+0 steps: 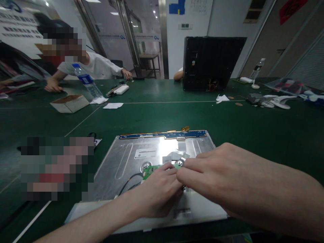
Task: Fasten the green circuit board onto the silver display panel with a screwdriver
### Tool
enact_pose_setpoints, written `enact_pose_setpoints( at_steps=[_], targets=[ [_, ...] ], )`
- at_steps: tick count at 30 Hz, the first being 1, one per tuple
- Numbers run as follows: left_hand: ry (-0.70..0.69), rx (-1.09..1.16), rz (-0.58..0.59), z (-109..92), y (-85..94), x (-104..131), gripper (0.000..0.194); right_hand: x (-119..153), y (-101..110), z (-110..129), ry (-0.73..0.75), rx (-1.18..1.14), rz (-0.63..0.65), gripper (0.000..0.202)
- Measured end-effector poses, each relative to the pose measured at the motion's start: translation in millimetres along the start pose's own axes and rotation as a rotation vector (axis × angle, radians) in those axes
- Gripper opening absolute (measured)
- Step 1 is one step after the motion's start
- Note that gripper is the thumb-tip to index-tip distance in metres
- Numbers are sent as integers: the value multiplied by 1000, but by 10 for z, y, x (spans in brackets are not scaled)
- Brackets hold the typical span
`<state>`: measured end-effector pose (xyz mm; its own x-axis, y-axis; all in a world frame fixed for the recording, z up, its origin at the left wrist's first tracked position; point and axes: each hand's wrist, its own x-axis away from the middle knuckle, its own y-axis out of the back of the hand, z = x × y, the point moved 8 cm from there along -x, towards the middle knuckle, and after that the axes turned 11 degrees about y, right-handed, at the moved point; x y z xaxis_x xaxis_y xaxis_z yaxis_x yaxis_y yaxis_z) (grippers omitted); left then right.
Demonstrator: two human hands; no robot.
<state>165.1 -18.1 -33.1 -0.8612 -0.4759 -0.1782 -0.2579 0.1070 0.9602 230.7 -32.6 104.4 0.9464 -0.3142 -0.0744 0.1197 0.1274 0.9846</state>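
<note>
A metal display panel (108, 168) lies flat on the green table, with a blue circuit strip (162, 135) along its far edge. My left hand (160, 189) rests over a small green circuit board (149, 171) near the panel's middle, its fingers bent and their tips partly hidden. Against it from the right comes my right hand (205, 172), fingers curled together over the board's right end; what they pinch is hidden. Dark cables run from the board's left side. A whitish sheet (202, 206) covers the panel's near part.
Across the green table (152, 116) stand a large black monitor casing (210, 64), an open box (70, 103) and a water bottle (87, 81). A person in a white shirt sits at the far left. Tools and plastic bags lie at the far right.
</note>
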Motion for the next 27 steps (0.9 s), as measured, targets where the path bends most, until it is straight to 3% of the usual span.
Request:
enact_pose_setpoints(
  at_steps=[10,18,27],
  targets=[
    [70,-42,27,17,-36,8,26,-30,-25,-37,-75,-6,8,11],
    [78,-1,62,27,-13,-4,21,-12,-37,-37,-49,-59,-1,23],
    [66,22,162,13,2,-18,42,-28,-44,-64,-87,-14,8,16]
  ],
)
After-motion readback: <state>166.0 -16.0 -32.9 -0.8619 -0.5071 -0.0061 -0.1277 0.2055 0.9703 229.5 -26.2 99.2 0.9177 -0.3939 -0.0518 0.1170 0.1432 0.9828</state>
